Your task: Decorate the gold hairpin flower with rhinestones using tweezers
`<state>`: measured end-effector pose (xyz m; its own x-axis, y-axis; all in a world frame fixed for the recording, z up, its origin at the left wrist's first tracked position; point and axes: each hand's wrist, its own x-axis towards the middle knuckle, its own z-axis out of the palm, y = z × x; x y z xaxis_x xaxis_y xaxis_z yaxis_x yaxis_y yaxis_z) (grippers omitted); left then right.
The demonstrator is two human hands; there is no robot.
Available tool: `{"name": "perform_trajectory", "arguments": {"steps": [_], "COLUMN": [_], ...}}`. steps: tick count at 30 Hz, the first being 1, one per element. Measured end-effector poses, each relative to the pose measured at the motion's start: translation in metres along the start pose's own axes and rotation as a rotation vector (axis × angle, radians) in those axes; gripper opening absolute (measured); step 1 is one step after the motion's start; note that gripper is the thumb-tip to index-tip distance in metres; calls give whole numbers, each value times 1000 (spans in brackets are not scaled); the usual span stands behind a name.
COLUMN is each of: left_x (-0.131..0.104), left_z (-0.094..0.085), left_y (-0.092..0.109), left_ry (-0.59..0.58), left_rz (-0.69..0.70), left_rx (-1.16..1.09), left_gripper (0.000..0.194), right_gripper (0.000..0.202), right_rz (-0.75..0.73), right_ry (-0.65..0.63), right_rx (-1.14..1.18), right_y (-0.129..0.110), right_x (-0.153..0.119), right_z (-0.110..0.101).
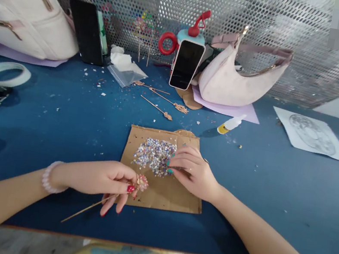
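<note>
My left hand (pixel 113 185), with a beaded bracelet at its wrist, holds a thin gold hair stick (pixel 84 213) by its pink flower-like head (pixel 142 182). The stick's tail points down and to the left. A flat piece of brown cardboard (pixel 160 195) lies on the table, bearing a spread of small shiny rhinestones (pixel 153 152). My right hand (pixel 193 170) rests over the right side of the stones with thumb and fingers pressed together. Whatever is between those fingertips is too small to make out.
Gold hair sticks (pixel 159 110) lie beyond the cardboard. A glue bottle (pixel 229 124) is at back right, near a pink handbag (pixel 229 83) and an upright phone (pixel 187 64). Tape (pixel 5 74) lies left; a printed sheet (pixel 314 134) lies right.
</note>
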<state>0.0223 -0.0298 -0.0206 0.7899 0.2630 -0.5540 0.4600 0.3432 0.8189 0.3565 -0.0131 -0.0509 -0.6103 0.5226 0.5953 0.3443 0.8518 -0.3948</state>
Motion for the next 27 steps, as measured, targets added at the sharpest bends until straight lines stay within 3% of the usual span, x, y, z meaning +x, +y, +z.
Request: {"name": "perform_trajectory", "arguments": {"steps": [13,21,27], "left_x": [1,-2,-6], "left_z": [-1,-4,-3], "left_y": [-1,-4,-1], "left_ry": [11,26,13], "left_rz": [16,16,-1], "left_rx": [-59,-57,-26], "left_gripper": [49,37,39], "right_gripper": [16,15,16], "right_rz": [68,132,137], "right_ry": [-56,-19,0], "right_rx": [41,48,63], "right_y": [2,12,13], "right_x": [1,-2,-2], "right_z": [-13,-20,-21]}}
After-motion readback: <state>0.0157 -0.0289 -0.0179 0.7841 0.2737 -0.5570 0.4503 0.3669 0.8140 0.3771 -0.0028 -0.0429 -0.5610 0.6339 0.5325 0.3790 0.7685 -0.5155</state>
